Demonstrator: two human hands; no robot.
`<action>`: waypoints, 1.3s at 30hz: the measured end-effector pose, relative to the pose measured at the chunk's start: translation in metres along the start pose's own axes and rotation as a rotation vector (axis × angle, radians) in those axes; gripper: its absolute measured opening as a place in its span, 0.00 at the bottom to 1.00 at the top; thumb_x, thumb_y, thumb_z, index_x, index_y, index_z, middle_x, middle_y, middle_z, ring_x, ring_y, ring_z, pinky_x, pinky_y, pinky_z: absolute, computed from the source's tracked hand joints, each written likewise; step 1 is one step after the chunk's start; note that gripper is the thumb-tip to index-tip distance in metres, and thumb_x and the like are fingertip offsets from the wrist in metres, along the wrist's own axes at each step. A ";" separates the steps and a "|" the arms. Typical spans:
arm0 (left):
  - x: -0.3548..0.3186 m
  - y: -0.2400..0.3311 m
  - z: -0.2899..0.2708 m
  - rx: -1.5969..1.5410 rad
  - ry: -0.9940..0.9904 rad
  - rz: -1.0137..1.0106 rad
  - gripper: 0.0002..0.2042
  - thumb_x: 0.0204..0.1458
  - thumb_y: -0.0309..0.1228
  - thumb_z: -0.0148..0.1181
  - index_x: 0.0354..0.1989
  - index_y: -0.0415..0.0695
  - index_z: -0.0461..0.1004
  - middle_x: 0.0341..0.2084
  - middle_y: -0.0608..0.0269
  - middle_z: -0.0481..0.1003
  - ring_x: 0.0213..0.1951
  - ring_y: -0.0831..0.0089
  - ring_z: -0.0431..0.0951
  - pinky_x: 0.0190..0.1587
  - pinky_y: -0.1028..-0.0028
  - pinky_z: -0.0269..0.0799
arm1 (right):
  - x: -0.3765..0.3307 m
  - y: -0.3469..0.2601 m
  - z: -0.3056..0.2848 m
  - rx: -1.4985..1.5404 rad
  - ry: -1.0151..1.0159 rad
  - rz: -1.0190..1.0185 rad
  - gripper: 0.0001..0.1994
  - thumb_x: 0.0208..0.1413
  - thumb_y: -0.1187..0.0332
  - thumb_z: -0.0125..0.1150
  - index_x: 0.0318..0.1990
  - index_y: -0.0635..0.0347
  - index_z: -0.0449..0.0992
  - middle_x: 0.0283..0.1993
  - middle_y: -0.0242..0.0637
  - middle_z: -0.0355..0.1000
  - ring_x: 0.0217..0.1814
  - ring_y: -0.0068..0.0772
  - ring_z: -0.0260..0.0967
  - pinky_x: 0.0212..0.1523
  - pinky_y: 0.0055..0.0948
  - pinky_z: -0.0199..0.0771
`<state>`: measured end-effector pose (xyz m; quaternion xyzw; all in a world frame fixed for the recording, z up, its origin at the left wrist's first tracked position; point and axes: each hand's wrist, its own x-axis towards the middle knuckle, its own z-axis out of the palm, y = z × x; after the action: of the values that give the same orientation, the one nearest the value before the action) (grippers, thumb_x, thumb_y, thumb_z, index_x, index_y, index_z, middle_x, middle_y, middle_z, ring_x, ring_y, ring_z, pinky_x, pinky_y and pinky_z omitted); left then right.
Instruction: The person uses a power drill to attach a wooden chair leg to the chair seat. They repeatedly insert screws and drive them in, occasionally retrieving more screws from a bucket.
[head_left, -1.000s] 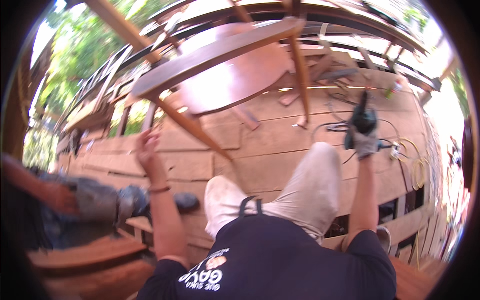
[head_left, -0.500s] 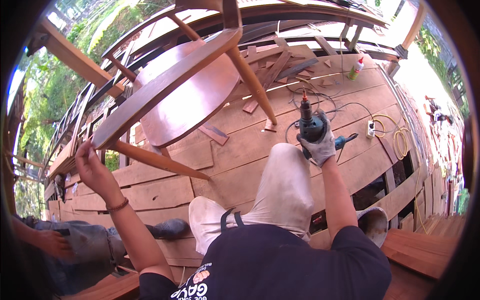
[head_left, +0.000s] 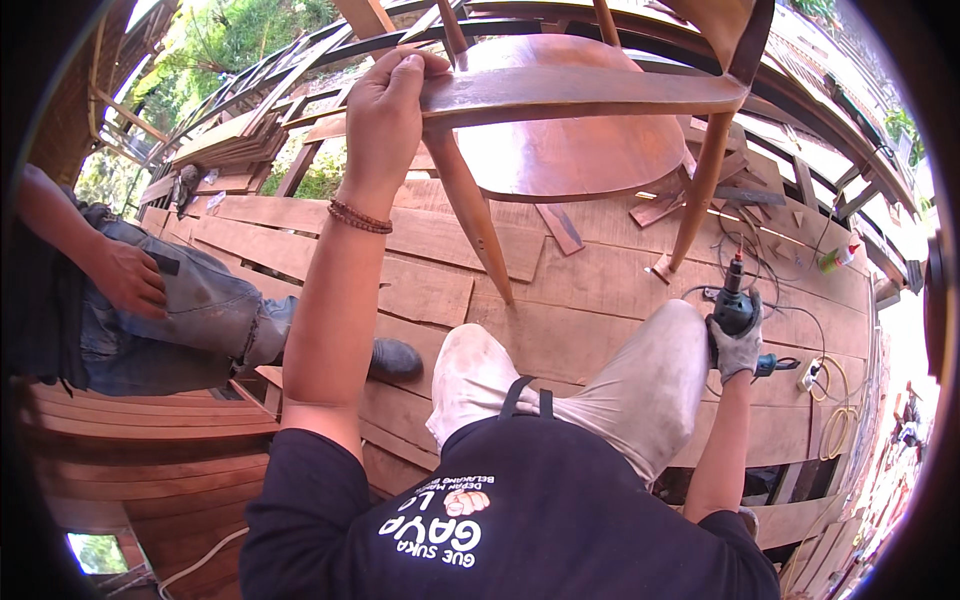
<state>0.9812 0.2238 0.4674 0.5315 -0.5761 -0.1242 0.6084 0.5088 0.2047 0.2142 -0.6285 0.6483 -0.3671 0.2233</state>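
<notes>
Chair point(head_left: 570, 150), upper centre: wooden, probably stiff, fairly heavy, slick where polished; best held by the rail point(head_left: 580, 95), whose left end your left hand point(head_left: 385, 105) clasps. Drill point(head_left: 735, 312), right of centre: likely dense, nose-heavy; your gloved right hand point(head_left: 741, 350) wraps its body.

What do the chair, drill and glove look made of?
Chair: wood, probably varnished; brown tones, light glinting off the seat.
Drill: teal housing, likely plastic, from its smooth rounded shape.
Glove: pale grey, seemingly fabric, hugging the hand; weave too small to tell.
</notes>
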 end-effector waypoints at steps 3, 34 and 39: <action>0.004 0.004 0.011 0.027 0.038 -0.051 0.15 0.62 0.33 0.44 0.37 0.36 0.77 0.35 0.61 0.78 0.41 0.72 0.77 0.50 0.72 0.69 | 0.002 0.014 -0.004 0.026 0.031 -0.025 0.48 0.37 0.66 0.76 0.68 0.54 0.55 0.56 0.43 0.69 0.57 0.41 0.70 0.59 0.35 0.69; -0.258 -0.107 0.050 -0.901 -0.065 -0.915 0.20 0.66 0.47 0.45 0.48 0.40 0.67 0.39 0.59 0.76 0.41 0.73 0.78 0.46 0.73 0.75 | -0.143 -0.204 0.142 0.232 -0.808 -0.103 0.52 0.43 0.61 0.75 0.70 0.65 0.45 0.55 0.48 0.71 0.56 0.39 0.72 0.57 0.33 0.71; -0.263 -0.116 0.048 -0.855 -0.076 -1.010 0.19 0.65 0.47 0.46 0.46 0.40 0.67 0.32 0.61 0.77 0.36 0.74 0.79 0.41 0.74 0.76 | -0.149 -0.196 0.154 0.201 -0.825 -0.048 0.48 0.45 0.62 0.74 0.69 0.64 0.49 0.58 0.48 0.69 0.58 0.37 0.69 0.58 0.32 0.70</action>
<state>0.9146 0.3541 0.2152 0.4430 -0.1771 -0.6305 0.6122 0.7684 0.3317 0.2397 -0.7128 0.4510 -0.1514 0.5154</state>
